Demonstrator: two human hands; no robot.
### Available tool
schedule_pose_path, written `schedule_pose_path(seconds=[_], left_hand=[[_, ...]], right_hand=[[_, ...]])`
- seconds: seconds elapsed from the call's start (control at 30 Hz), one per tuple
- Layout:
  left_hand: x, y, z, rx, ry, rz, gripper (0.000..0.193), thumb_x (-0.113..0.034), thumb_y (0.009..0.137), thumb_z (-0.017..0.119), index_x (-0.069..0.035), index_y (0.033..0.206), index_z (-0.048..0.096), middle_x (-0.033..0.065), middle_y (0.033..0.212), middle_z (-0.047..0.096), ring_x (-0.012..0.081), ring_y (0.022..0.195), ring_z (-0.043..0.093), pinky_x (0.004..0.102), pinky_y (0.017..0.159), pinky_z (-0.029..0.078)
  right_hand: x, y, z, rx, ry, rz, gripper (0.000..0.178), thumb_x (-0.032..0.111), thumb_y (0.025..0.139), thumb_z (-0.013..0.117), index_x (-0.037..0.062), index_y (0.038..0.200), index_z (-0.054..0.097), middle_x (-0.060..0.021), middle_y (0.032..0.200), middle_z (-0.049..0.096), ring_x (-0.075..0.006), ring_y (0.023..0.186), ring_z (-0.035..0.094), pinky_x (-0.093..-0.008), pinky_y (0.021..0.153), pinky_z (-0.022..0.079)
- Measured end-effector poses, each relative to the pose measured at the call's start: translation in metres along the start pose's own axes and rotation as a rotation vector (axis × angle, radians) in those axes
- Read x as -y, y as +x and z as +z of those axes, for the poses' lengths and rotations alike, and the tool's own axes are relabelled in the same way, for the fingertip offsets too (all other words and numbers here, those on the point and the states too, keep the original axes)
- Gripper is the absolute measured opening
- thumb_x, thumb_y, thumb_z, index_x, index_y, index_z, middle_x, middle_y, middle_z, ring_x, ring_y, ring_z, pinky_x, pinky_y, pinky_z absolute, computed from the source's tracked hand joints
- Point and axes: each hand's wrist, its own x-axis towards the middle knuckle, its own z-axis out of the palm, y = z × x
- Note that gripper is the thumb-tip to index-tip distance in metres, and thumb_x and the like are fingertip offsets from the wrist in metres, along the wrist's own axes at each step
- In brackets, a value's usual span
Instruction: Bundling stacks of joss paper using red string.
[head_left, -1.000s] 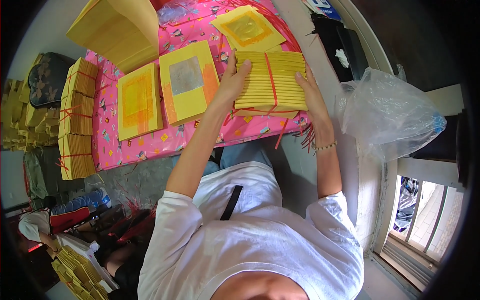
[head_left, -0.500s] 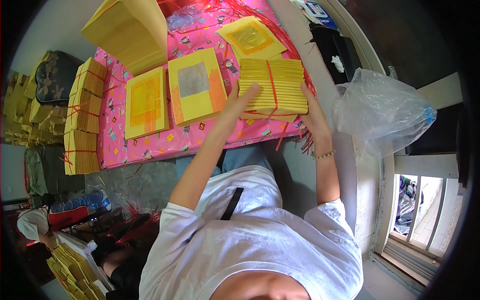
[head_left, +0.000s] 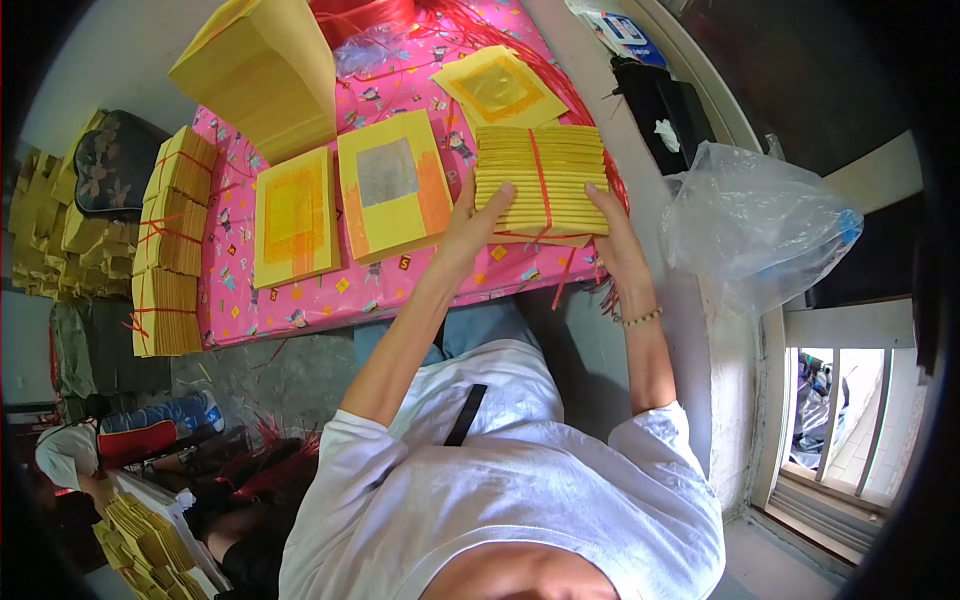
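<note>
In the head-worn view, a worker's two bare hands frame a red-tied bundle of folded yellow paper at the near right corner of a pink-covered table. The left hand, partly open, curves round the bundle's left end with its thumb on the folds; the right hand, similarly part-open, mirrors it at the other end. Fingers beneath are hidden, and whether the bundle bears on the cloth cannot be told. The two-sided hold probably steadies the layers under the single red tie. At left, a silver-square stack and an orange-framed stack lie face up, perhaps for easy viewing, while tied bundles line the table's left side, apparently to spare the middle. Room is tight rightward, where red strips crowd the edge beside a pale ledge; loose sheets sit just beyond. The bare pink strip before the stacks offers more space, bounded by the near edge.
</note>
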Motion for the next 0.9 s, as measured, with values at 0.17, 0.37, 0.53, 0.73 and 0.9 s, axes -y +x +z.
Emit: schedule_pose_path(seconds=[0.17, 0.37, 0.53, 0.73, 0.9], left_hand=[[-0.005, -0.008, 0.003, 0.095, 0.213, 0.363, 0.088, -0.019, 0.090, 0.061, -0.003, 0.148, -0.004, 0.0144, 0.146, 0.029, 0.0198, 0.130, 0.036, 0.0290, 0.105, 0.032], [0.047, -0.011, -0.021, 0.192, 0.245, 0.441, 0.099, -0.003, 0.080, 0.065, -0.005, 0.148, -0.008, 0.0155, 0.153, 0.011, 0.0206, 0.137, 0.021, 0.0327, 0.109, 0.024], [0.038, -0.026, -0.017, 0.178, 0.069, 0.486, 0.097, -0.015, 0.081, 0.065, -0.005, 0.148, -0.004, 0.0154, 0.152, 0.013, 0.0221, 0.138, 0.021, 0.0347, 0.111, 0.020], [0.006, -0.030, 0.003, 0.035, 0.017, 0.239, 0.092, -0.021, 0.084, 0.062, -0.005, 0.148, -0.002, 0.0156, 0.150, 0.020, 0.0232, 0.137, 0.023, 0.0360, 0.111, 0.021], [0.014, -0.044, -0.007, 0.151, -0.004, 0.286, 0.094, -0.007, 0.081, 0.062, -0.007, 0.149, -0.003, 0.0147, 0.150, 0.020, 0.0228, 0.137, 0.024, 0.0356, 0.110, 0.022]], right_hand=[[0.011, -0.007, 0.004, 0.055, -0.131, -0.161, 0.072, 0.022, 0.088, 0.059, 0.0023, 0.145, 0.018, -0.0128, 0.142, 0.033, -0.0207, 0.132, 0.031, -0.0319, 0.108, 0.026], [-0.009, -0.010, -0.009, 0.152, -0.340, -0.441, 0.075, 0.027, 0.085, 0.058, 0.0030, 0.145, 0.018, -0.0129, 0.145, 0.029, -0.0209, 0.136, 0.026, -0.0338, 0.111, 0.019], [-0.014, -0.022, -0.013, 0.119, 0.182, -0.327, 0.070, 0.046, 0.092, 0.046, 0.0015, 0.143, 0.028, -0.0112, 0.143, 0.036, -0.0213, 0.133, 0.031, -0.0357, 0.111, 0.022], [-0.007, -0.020, -0.009, 0.061, -0.015, -0.208, 0.067, 0.039, 0.091, 0.047, 0.0022, 0.143, 0.027, -0.0119, 0.145, 0.034, -0.0227, 0.136, 0.029, -0.0361, 0.111, 0.020], [0.001, -0.036, 0.000, 0.164, -0.132, -0.288, 0.076, 0.011, 0.076, 0.049, 0.0022, 0.145, 0.019, -0.0130, 0.150, 0.023, -0.0230, 0.139, 0.022, -0.0340, 0.114, 0.016]])
